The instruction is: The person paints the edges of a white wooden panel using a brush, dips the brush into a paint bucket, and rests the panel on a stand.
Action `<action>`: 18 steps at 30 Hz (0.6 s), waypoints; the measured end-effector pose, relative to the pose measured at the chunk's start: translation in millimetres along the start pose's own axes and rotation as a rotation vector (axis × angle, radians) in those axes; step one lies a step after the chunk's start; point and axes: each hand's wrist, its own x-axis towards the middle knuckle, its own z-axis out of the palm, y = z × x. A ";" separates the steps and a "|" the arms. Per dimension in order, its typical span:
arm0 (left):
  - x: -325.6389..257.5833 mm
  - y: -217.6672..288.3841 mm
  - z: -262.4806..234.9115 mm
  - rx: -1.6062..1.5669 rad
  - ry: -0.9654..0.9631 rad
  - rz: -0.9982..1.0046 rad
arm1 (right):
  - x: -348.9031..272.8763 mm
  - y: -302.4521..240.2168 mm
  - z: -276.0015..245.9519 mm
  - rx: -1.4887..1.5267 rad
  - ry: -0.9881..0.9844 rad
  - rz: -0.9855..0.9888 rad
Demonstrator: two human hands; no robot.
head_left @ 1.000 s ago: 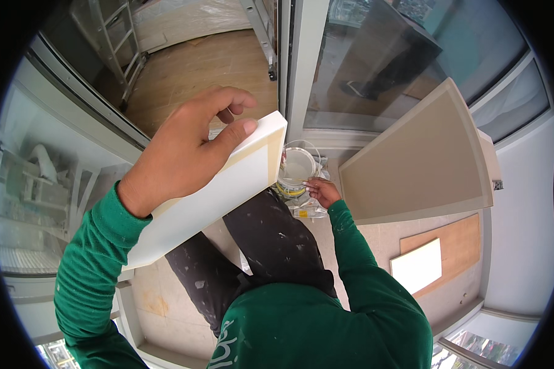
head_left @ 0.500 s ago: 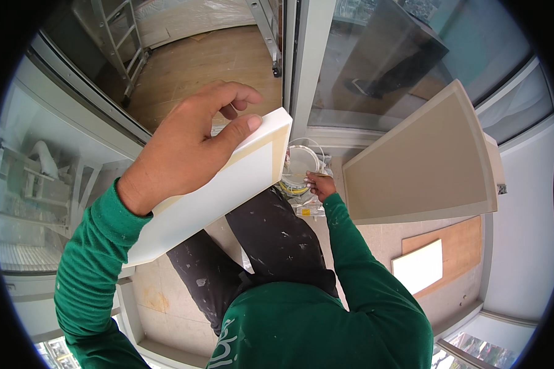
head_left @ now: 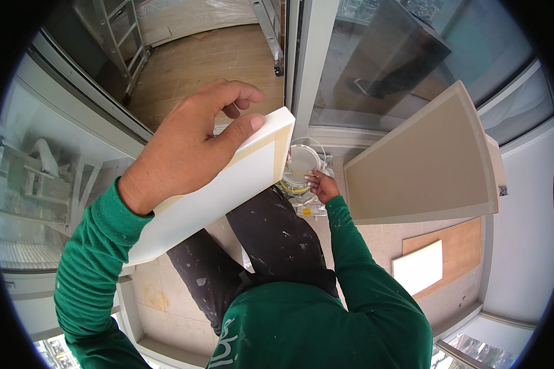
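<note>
My left hand (head_left: 194,138) grips the top edge of a white panel (head_left: 228,187), with the thumb lying along that edge and the fingers bent over the far side. The panel stands tilted in front of my legs, and a beige strip runs along its border. Lower and to the right, my right hand (head_left: 322,186) pinches a thin tan stick (head_left: 300,174) at the mouth of a white bucket (head_left: 303,158). Whether the stick has a brush head cannot be made out. The bucket has a thin wire handle and stands on the floor just past the panel's right corner.
A large beige-edged panel (head_left: 421,166) leans at the right beside the glass door (head_left: 375,67). Behind me on the right, a small white board (head_left: 418,267) lies on a brown sheet (head_left: 465,246). Ladder legs (head_left: 131,49) stand on the wooden floor beyond the doorway.
My right hand and the stick have shifted very slightly at the bucket's mouth. The left hand keeps its grip, and the panel has hardly moved.
</note>
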 end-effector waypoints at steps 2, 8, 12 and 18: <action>-0.8 0.8 0.1 -0.012 0.001 -0.008 | -3.0 1.1 -1.6 0.014 -0.062 0.048; -0.8 3.8 0.3 -0.020 0.006 -0.011 | -7.1 7.7 -10.1 -0.100 0.094 -0.110; -2.5 4.5 0.9 -0.027 0.018 -0.006 | -9.4 11.2 -3.2 -0.219 0.254 -0.209; -2.7 3.5 2.6 -0.051 0.022 0.018 | -12.0 10.3 -0.9 -0.297 0.326 -0.269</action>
